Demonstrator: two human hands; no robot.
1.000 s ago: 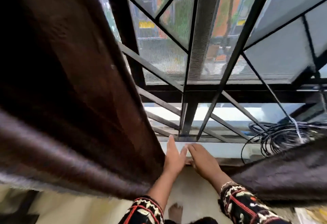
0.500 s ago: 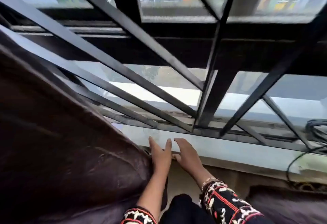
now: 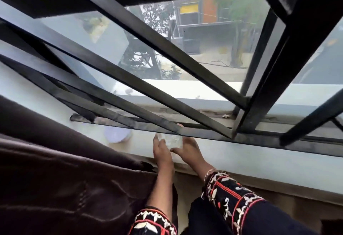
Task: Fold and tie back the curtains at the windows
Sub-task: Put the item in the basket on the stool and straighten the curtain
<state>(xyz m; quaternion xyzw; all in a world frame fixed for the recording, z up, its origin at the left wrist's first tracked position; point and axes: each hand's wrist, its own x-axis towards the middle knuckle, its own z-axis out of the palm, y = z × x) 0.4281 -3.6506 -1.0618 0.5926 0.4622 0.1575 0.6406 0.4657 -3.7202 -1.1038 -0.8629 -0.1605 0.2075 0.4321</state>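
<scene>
Pale window sill runs across the view, with a black grille slanting over it and a street and trees beyond the glass. On the far left, the dark brown curtain fills the whole lower corner; its edge drapes over the sill's front lip and lies right against the left forearm. Next along is a pale round dish, sitting on the sill just clear of the curtain. Now the left hand, fingers curled up around a small clear object that is too blurred to name. The right hand grips it from the other side, thumb tucked beneath. The lowest grille bar sits just above the fingertips, so it's tight overhead. To the right of the hands, the sill is bare.
</scene>
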